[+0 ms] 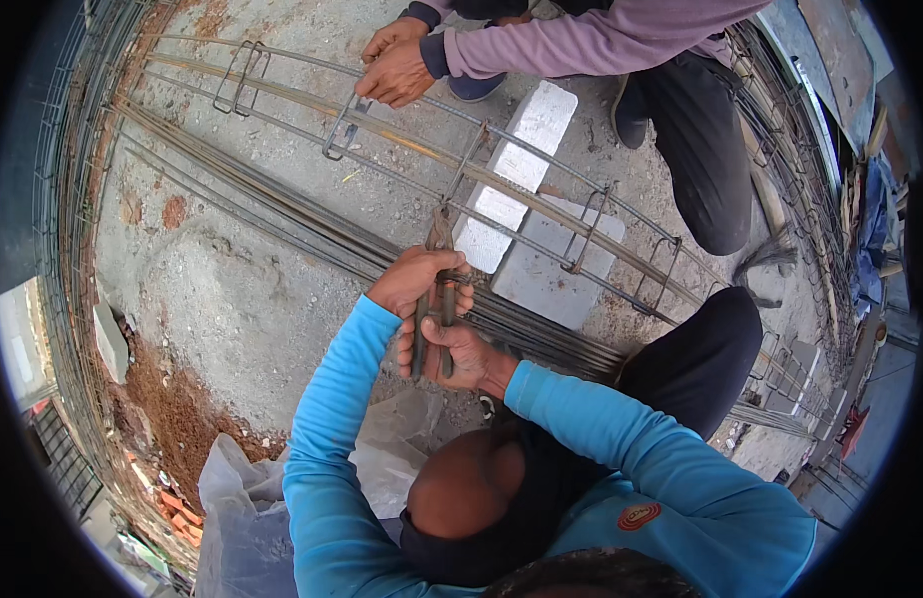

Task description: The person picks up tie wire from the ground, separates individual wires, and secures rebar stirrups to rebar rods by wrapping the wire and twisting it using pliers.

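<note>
Rusty end-cutting pincers (440,232) point away from me, their jaws at the lower corner of a steel stirrup (465,166) on a rebar cage (401,136). My right hand (469,351) grips the two handles near their ends, and the handles stand slightly apart. Just beyond it, my left hand (413,280) is around the pincers, with a small bundle of dark tie wire (455,277) between thumb and fingers. Whether the jaws bite on a wire at the corner is too small to tell.
Across the cage, a co-worker's hands (398,71) work at another stirrup (340,131). A white block (517,168) and a grey slab (558,258) lie beneath the cage. Loose rebars (282,202) run alongside, nearer me. A plastic sheet (241,516) lies at lower left.
</note>
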`<state>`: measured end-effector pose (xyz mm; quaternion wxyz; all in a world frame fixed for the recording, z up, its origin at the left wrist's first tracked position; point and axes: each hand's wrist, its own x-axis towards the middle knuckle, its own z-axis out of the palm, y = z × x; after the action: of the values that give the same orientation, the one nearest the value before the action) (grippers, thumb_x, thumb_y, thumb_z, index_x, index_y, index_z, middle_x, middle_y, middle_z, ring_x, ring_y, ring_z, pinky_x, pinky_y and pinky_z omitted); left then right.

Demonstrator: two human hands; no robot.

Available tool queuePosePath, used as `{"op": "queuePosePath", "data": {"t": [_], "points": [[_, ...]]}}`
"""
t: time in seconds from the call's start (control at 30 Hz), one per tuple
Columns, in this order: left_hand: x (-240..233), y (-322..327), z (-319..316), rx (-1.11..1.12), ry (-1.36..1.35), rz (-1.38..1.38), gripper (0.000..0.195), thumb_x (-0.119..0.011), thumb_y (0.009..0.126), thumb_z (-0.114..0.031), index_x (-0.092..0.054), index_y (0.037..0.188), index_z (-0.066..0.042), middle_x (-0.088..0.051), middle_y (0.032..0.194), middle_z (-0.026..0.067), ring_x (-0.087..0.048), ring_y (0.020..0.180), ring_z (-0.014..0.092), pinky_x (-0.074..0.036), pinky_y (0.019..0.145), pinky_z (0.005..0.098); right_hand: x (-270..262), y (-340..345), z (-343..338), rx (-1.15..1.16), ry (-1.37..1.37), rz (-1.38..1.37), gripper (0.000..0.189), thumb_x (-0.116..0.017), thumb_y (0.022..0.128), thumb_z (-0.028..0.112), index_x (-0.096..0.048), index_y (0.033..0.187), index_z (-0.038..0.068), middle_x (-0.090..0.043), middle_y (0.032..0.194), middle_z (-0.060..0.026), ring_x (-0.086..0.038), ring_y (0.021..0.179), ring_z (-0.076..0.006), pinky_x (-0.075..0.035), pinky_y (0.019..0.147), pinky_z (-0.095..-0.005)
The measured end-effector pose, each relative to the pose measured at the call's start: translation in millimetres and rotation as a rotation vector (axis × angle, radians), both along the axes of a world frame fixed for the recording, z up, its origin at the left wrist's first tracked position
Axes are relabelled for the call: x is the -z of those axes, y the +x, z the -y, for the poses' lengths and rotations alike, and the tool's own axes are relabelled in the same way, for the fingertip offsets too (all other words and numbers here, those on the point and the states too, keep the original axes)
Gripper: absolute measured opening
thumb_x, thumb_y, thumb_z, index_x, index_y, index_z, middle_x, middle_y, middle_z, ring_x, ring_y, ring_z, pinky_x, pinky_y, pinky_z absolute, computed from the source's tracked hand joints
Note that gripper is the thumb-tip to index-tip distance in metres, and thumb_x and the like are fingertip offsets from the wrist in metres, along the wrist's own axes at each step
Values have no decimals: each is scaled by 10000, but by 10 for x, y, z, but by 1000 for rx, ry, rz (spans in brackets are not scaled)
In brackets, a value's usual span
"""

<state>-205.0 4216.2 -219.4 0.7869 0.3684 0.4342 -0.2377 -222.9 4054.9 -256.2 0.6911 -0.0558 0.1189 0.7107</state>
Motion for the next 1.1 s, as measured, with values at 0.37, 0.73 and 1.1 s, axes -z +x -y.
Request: {"op": "queuePosePath", "data": {"t": [0.37,0.73,1.1], "points": [[668,-170,-99,585,1258,259,375,-657,913,-275,-685,901,98,-671,812,318,-673,747,474,-542,706,499,517,-269,-642,-94,-438,766,306,-759,861,155,-605,1107,58,-656,963,-54,-639,849,-162,-522,705,-361],[914,-154,-20,431,1340,256,401,-687,895,-330,-678,895,71,-687,857,313,-658,837,513,-538,783,540,999,-346,-670,-2,-604,1208,464,-719,886,242,-551,1250,8,-679,1153,-165,-652,1078,-285,-514,880,-399],[666,-268,355,399,1459,20,385,-679,893,-287,-636,888,96,-684,841,327,-679,816,500,-541,760,536,427,-619,-365,191,-704,615,364,-676,886,188,-586,1189,6,-690,973,-98,-670,885,-238,-524,842,-421]]}}
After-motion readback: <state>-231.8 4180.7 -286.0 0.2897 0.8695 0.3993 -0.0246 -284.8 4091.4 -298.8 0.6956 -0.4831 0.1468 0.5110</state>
